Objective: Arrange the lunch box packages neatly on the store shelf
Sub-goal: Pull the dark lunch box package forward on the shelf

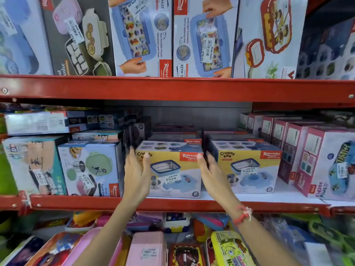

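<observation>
Centre frame, on the red middle shelf (172,203): a yellow-and-white Crunchy Bite box (172,169) — lunch box pictured — flanked by the left hand (137,175) and right hand (213,175), fingers spread, palms at its sides. An identical twin box (247,169) stands just right — pink Kidzee boxes (315,160) beyond.

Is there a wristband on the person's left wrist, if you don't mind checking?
No, the red band sits on the right wrist, below the right hand; the left hand has a bare wrist.

A shop is shown. Priced lunch box packages (169,169) are ranged on red shelving (172,89); more stock is stacked above and below it.
</observation>
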The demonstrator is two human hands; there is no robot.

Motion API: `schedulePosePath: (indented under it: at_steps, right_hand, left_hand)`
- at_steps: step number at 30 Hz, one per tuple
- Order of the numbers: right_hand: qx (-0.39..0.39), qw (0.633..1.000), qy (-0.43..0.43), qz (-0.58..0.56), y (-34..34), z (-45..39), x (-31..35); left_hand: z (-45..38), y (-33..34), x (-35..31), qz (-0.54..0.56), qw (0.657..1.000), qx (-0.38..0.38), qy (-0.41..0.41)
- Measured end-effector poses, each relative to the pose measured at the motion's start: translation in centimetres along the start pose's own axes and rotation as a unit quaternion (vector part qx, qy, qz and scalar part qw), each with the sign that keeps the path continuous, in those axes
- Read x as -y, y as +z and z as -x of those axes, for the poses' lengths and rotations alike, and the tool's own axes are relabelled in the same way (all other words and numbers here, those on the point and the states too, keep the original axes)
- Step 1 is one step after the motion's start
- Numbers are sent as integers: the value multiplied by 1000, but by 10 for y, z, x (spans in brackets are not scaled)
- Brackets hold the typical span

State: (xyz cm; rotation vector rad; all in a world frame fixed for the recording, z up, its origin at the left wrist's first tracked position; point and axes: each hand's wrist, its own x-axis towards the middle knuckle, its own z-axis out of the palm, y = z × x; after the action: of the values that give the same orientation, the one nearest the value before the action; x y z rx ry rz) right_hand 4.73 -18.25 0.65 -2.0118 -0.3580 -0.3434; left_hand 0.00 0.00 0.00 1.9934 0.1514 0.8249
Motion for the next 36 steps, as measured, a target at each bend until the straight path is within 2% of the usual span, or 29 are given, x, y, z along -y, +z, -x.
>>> schedulePosePath:
  at_steps: [3,5,7,12,16,20,26,31,36]
  right_hand:
    - [89,977,159,-116,7,-5,-3]
    - [93,961,194,-174,8,-8,-2]
    - [71,952,206,-214,8,-12,-4]
    - [-22,949,142,-281,-3,-22,4]
    - [-62,962,61,-257,-14,-29,15]
    - [-76,963,25,-258,-20,-35,13]
    - [-36,951,-32,-307,-22,-36,2]
    - [-30,967,-72,-241,-8,-31,-18]
    - [-98,978,-111,-147,10,-19,-36]
  left_hand:
    - [-3,-3,11,72,986,35,-148]
    - [-6,-8,20,118,972,70,-188]
    - [-11,-16,25,169,963,60,-200]
    - [-17,-37,18,265,946,44,-181]
    - [-23,-40,16,314,931,28,-186]
    - [-24,-46,15,351,920,77,-158]
    - [-23,-50,28,297,941,128,-99]
    - [-16,-33,34,212,971,64,-91]
    - [-9,-17,44,161,981,2,-106]
